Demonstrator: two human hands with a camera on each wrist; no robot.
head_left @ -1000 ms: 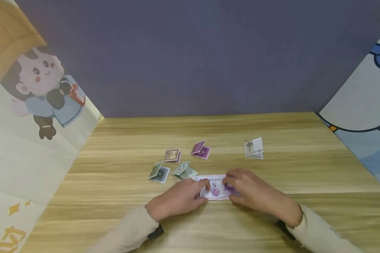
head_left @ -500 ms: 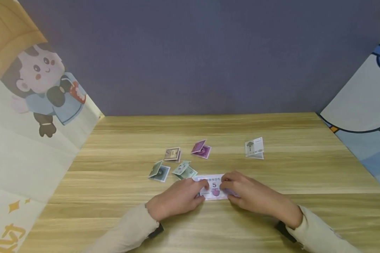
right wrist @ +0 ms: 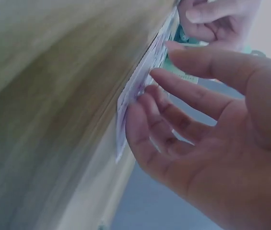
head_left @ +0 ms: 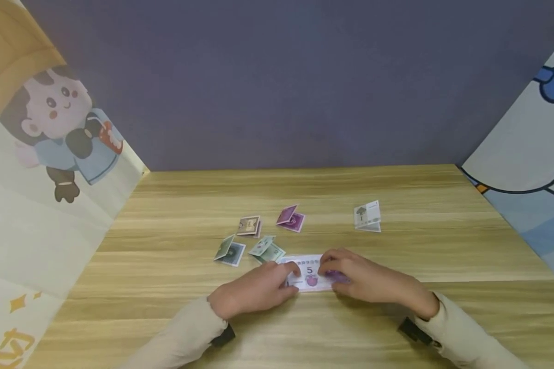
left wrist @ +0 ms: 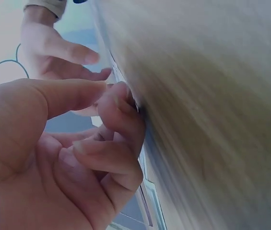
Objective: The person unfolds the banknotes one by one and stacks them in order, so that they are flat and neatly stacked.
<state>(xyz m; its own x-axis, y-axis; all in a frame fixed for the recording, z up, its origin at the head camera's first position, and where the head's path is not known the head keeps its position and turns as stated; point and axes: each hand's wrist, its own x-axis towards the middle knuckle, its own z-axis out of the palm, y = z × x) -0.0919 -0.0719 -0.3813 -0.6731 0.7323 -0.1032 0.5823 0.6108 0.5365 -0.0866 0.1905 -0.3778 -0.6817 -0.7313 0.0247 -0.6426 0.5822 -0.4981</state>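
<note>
The banknote (head_left: 311, 274) is whitish lilac with a dark 5, a pink-purple motif and deeper purple toward its right end. Of the folded notes, one note is magenta (head_left: 296, 222), one tan-brown note (head_left: 249, 225) has a purplish underside, one dark green note (head_left: 233, 253) shades to slate, one is a pale green note (head_left: 273, 252), and one is a greyish-white note (head_left: 367, 215). The desk (head_left: 304, 333) has yellow-brown streaked woodgrain; the back panel (head_left: 277, 87) is slate blue; the sleeves (head_left: 180, 333) are beige.
</note>
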